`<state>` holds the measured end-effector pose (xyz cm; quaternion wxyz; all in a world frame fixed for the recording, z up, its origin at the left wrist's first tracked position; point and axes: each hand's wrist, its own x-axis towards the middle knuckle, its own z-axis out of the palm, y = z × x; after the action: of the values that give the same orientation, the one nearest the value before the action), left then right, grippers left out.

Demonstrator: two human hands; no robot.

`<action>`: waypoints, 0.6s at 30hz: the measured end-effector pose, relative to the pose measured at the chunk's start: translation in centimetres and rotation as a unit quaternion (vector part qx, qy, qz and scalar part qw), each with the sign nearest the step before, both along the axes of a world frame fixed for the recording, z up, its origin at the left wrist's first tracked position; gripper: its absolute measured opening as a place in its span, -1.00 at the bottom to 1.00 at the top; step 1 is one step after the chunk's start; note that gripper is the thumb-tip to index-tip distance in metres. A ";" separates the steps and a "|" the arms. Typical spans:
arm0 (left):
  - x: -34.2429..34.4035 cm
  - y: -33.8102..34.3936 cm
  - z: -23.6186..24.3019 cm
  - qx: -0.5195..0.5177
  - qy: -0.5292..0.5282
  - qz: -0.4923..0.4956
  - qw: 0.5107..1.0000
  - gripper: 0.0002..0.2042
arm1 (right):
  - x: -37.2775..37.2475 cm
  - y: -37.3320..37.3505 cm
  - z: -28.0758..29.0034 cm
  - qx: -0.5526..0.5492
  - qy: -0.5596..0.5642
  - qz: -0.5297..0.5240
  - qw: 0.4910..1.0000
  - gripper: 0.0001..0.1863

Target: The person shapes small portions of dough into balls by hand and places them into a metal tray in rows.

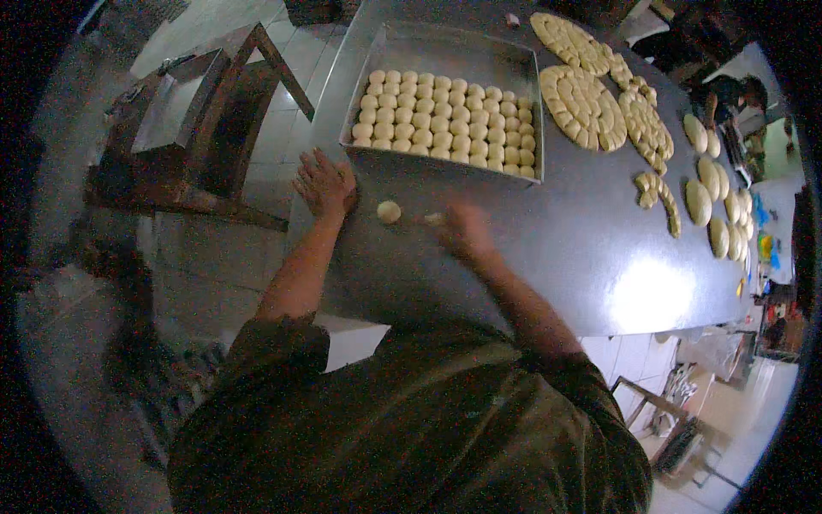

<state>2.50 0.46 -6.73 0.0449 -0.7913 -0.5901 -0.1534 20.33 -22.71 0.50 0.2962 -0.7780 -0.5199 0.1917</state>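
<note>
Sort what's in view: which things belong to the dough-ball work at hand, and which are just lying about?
In the job:
left hand, flat on the table
right hand, blurred, at a small dough piece
loose dough ball
tray of dough balls

Lying about:
coiled dough strips
flat oval dough pieces
wooden stand

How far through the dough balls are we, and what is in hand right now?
Done: the metal tray holds rows of dough balls, its far strip bare. In hand: one loose ball lies on the table between the hands; the blurred right hand covers another piece, the left hand lies flat. Left: cut dough spirals beyond.
</note>
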 end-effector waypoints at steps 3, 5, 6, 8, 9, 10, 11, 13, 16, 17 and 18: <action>-0.2 1.4 0.5 -0.069 -0.014 -0.015 0.997 -0.22 | -4.4 6.5 -3.1 0.131 -0.001 0.081 0.988 -0.57; -1.5 1.5 -0.3 -0.078 -0.015 0.012 0.997 -0.21 | -2.7 10.3 1.1 0.000 0.117 0.109 0.987 -0.53; -0.1 -0.1 1.9 -0.089 -0.015 0.010 0.996 -0.21 | -1.0 11.6 3.1 -0.080 0.178 0.101 0.976 -0.51; -1.4 -1.1 3.4 -0.092 0.002 0.021 0.996 -0.21 | 1.6 19.2 5.2 0.019 0.039 0.029 0.999 -0.57; -1.0 -0.8 3.8 -0.090 0.009 0.027 0.996 -0.21 | 3.4 23.5 5.8 0.092 0.001 -0.012 0.996 -0.64; -0.4 -0.3 4.5 -0.087 0.016 0.032 0.996 -0.21 | 5.9 27.9 5.1 0.168 -0.042 -0.081 0.982 -0.53; -0.2 0.1 5.4 -0.120 0.018 0.033 0.992 -0.21 | 7.3 31.7 3.9 0.208 -0.067 -0.133 0.967 -0.53; 0.3 -0.1 7.2 -0.178 0.021 0.015 0.984 -0.21 | 12.7 37.8 0.9 0.119 -0.088 -0.210 0.967 -0.48; -0.8 0.1 7.0 -0.141 0.002 -0.004 0.990 -0.20 | 16.3 43.4 -5.6 0.035 -0.069 -0.199 0.977 -0.41; -1.1 0.4 6.1 -0.133 -0.007 0.004 0.991 -0.21 | 16.3 44.5 -6.9 0.022 -0.020 -0.141 0.990 -0.37; -0.5 0.4 5.0 -0.125 -0.022 -0.007 0.992 -0.21 | 19.5 44.8 -7.2 0.012 0.113 -0.078 0.990 -0.35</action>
<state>2.04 0.88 -1.73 -0.0681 -0.7916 -0.5996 -0.0963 39.87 22.06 -6.68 0.3766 -0.7858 -0.4228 0.2488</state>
